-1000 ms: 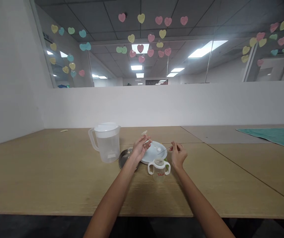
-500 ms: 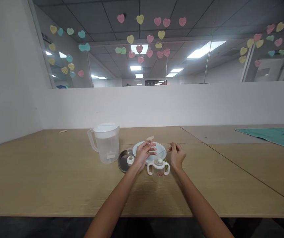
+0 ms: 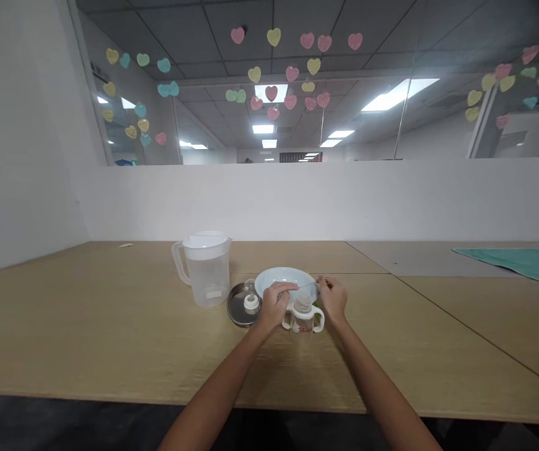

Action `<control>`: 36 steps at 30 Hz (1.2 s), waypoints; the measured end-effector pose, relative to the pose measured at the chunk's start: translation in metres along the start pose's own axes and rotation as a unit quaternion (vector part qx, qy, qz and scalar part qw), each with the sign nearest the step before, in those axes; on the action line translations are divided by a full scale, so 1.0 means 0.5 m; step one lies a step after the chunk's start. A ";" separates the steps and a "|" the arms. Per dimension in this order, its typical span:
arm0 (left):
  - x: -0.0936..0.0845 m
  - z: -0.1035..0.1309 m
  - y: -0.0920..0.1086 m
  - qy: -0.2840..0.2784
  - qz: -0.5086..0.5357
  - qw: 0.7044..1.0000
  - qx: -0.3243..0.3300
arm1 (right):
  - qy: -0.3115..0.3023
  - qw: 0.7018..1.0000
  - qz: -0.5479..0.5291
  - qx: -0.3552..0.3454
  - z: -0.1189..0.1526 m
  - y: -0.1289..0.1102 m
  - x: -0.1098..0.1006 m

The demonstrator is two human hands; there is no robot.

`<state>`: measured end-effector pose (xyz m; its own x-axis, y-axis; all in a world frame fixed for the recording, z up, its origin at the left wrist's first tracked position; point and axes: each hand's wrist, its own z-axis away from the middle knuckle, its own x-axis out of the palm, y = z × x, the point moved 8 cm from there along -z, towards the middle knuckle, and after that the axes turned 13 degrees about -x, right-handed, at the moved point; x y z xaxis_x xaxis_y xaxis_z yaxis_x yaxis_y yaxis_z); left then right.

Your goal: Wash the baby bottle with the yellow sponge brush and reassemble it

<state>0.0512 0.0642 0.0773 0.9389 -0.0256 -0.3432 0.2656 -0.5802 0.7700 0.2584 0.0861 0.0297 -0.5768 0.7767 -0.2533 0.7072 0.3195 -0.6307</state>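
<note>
My left hand [image 3: 276, 304] is over the left front of a white bowl [image 3: 286, 273], fingers bent together and pointing right. Whatever lies between them is hidden. Pinched in my right hand [image 3: 333, 297], on the bowl's right side, is a thin stick [image 3: 308, 285] that runs left to my left fingertips. Below and between the hands stands a clear baby bottle [image 3: 303, 326] with two white handles and red lettering. Its neck shows greyish, with no lid on it. My left wrist is close to its left handle.
A clear pitcher [image 3: 208, 275] with a white lid stands to the left. Beside my left hand, a round metal dish [image 3: 235, 313] holds a small bottle with a white collar [image 3: 251, 304]. A teal cloth [image 3: 518, 263] lies far right, and a white wall [image 3: 298, 200] rises behind the table.
My left hand has come down to the bowl; the pale disc on a stem that it held up is out of sight. The white rounded piece over the bottle's neck no longer shows.
</note>
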 end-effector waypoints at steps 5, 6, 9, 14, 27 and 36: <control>-0.096 -0.012 -0.075 0.106 -0.276 0.949 -0.109 | -0.071 0.996 0.032 0.034 0.007 0.032 0.029; -0.110 -0.013 -0.093 0.108 -0.312 0.934 -0.138 | -0.081 0.996 0.028 0.037 0.008 0.035 0.034; -0.134 -0.011 -0.129 0.108 -0.347 0.912 -0.189 | -0.081 0.996 0.020 0.039 0.008 0.037 0.036; -0.134 -0.006 -0.159 0.104 -0.378 0.886 -0.247 | -0.063 0.997 0.003 0.045 0.007 0.035 0.027; -0.154 0.020 -0.020 0.287 -0.216 0.933 0.014 | 0.111 0.986 -0.008 -0.125 0.001 -0.100 -0.077; -0.032 0.099 0.096 0.152 -0.219 0.912 0.311 | 0.084 0.843 0.036 -0.530 0.107 -0.291 -0.088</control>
<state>0.0379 -0.0034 0.0931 0.8146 0.4919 -0.3075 0.5433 -0.8326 0.1074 0.1590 -0.0237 0.0933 -0.5144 0.8518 -0.0990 0.7569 0.5053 0.4145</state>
